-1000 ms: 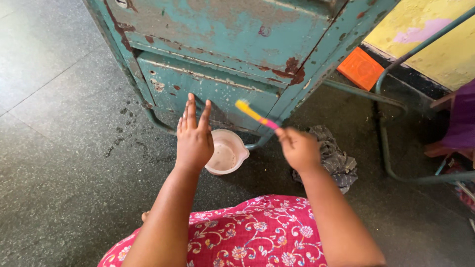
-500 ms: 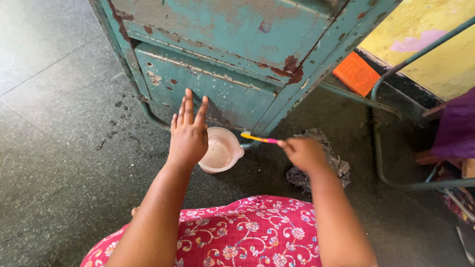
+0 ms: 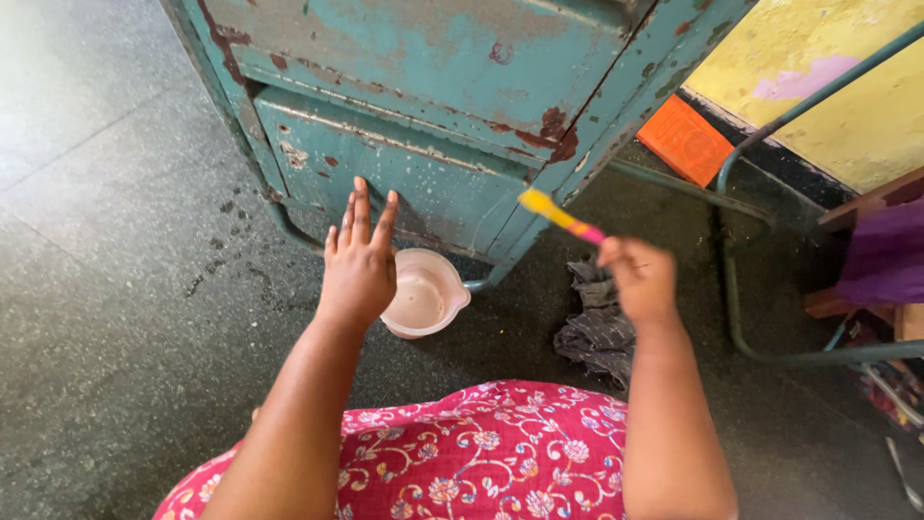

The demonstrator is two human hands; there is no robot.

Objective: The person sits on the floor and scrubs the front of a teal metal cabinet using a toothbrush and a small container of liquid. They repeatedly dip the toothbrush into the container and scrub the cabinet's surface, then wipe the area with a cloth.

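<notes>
A thin toothbrush with a yellow head and pink handle is gripped by the closed fingers of the right hand, and its yellow end is held up close to the lower front corner of the old teal metal cabinet with peeling paint and rust spots; whether the bristles touch the metal cannot be told, because the brush is blurred. The left hand is held open with the fingers stretched and slightly spread, the palm turned towards the lower panel of the cabinet, and nothing is held in it. Just beside this hand, on the dark speckled stone floor, a small pale pink plastic cup with a spout is seen, standing upright at the foot of the cabinet. A crumpled grey cloth lies on the floor below the right hand. Dark wet spots are seen on the floor near the left bottom corner of the cabinet. An orange flat square object lies behind the cabinet, near the yellow wall. A pink floral garment is seen at the bottom edge of the view.
</notes>
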